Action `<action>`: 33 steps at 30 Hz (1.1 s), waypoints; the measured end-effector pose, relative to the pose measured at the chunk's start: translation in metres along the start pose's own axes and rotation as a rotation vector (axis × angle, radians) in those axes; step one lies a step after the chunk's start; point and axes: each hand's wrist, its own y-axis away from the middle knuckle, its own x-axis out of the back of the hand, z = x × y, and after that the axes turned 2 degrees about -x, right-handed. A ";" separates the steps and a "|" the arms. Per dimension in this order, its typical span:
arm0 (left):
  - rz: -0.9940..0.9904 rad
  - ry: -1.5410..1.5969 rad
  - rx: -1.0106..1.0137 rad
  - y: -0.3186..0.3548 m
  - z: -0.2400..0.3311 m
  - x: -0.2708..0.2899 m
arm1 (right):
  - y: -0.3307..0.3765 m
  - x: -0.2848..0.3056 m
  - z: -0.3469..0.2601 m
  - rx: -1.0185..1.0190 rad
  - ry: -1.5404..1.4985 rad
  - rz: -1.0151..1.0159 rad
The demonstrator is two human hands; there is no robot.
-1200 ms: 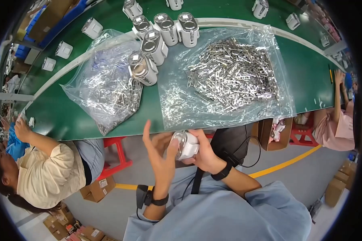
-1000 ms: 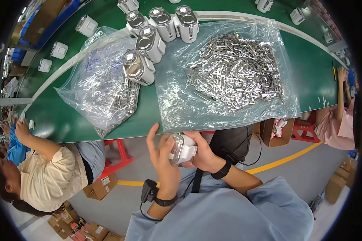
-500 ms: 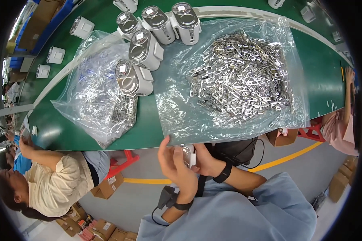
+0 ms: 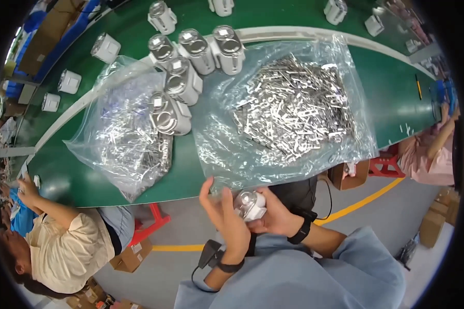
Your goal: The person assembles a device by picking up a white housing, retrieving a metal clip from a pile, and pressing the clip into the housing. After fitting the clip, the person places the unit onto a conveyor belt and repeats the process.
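Note:
In front of my body, below the table edge, my right hand grips a small white canister-shaped device with a clear rounded top, its thumb low on the side. My left hand is beside the device with its fingers stretched up and apart; whether its palm touches the device is hard to see. Ahead on the table lies a clear plastic bag topped by a heap of small shiny metal clip-like parts. Left of it, several similar white devices stand grouped together.
Another clear bag of metal parts lies at left on the green table. More white devices sit beyond the pale curved rail. A co-worker in a cream shirt sits at left, another in pink at far right.
The device between my hands has turned and risen slightly, showing more of its clear top. My view has shifted, so the table's contents sit lower. White devices beyond the rail have moved along.

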 end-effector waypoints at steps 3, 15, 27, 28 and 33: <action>-0.380 -0.076 0.010 0.027 0.011 0.035 | -0.003 0.023 0.015 -0.262 0.200 -0.293; -0.140 -0.256 -0.202 0.015 -0.004 0.016 | -0.042 0.002 -0.023 -0.415 0.528 -0.344; -0.113 -0.444 -0.124 0.009 0.012 0.010 | -0.049 0.016 -0.011 -0.501 0.205 -0.561; -0.116 -0.434 -0.131 0.013 0.020 0.019 | -0.035 0.016 -0.006 -0.433 0.222 -0.494; -0.596 0.042 0.180 -0.015 0.045 0.049 | 0.053 0.027 -0.016 -0.316 0.224 -0.754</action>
